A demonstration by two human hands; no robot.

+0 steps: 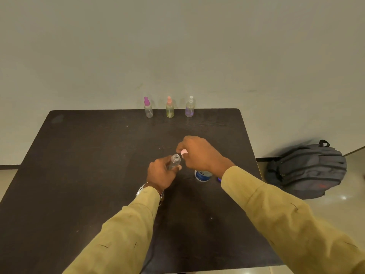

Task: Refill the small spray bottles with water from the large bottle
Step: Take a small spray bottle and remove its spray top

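The small bottle (175,162) was gripped around its body by the curled fingers of the left hand (161,174). Its open neck was held upright and uncovered, presumably so that water could be poured in. The pink spray top (184,152) was pinched in the closed fingertips of the right hand (199,153), just beside the neck at about two o'clock and apart from it. Whether a dip tube hung from it could not be told.

The large bottle (203,175) was stood on the table (79,165) at four o'clock from the small bottle, largely hidden beneath the right wrist. It was probably set near for the pour. Three more spray bottles (169,108) were lined up at the far edge at twelve o'clock, tops on, well apart from the hands. Whether they were filled or waiting could not be judged. A backpack (306,171) was left on the floor at three o'clock, off the table.
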